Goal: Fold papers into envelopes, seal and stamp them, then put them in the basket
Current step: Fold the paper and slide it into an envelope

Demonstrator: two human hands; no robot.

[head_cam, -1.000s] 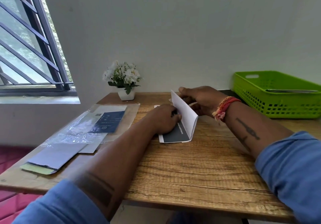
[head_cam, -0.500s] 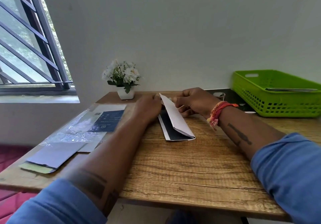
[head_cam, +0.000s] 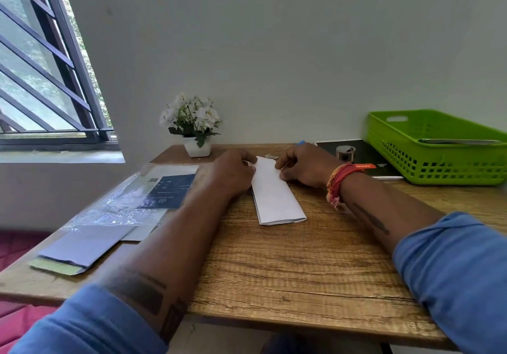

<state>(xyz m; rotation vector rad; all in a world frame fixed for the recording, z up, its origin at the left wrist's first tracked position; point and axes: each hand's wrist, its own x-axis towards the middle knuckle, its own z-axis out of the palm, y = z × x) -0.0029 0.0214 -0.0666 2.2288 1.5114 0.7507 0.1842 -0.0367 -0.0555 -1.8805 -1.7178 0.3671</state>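
On table (head_cam: pixel 288 266), folded paper (head_cam: pixel 274 191) now flat.

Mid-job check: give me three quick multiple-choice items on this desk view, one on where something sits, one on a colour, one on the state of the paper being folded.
1. Where is the basket?
A. far right of the table
B. near left corner
C. on the floor

2. What colour is the basket?
A. blue
B. green
C. red

3. How is the folded paper?
A. standing upright
B. crumpled
C. lying flat, folded over

Answers:
1 A, it sits by the wall, right of the right hand.
2 B, its mesh walls are bright green.
3 C, it lies white side up on the table, the left hand and right hand pinching its far end.
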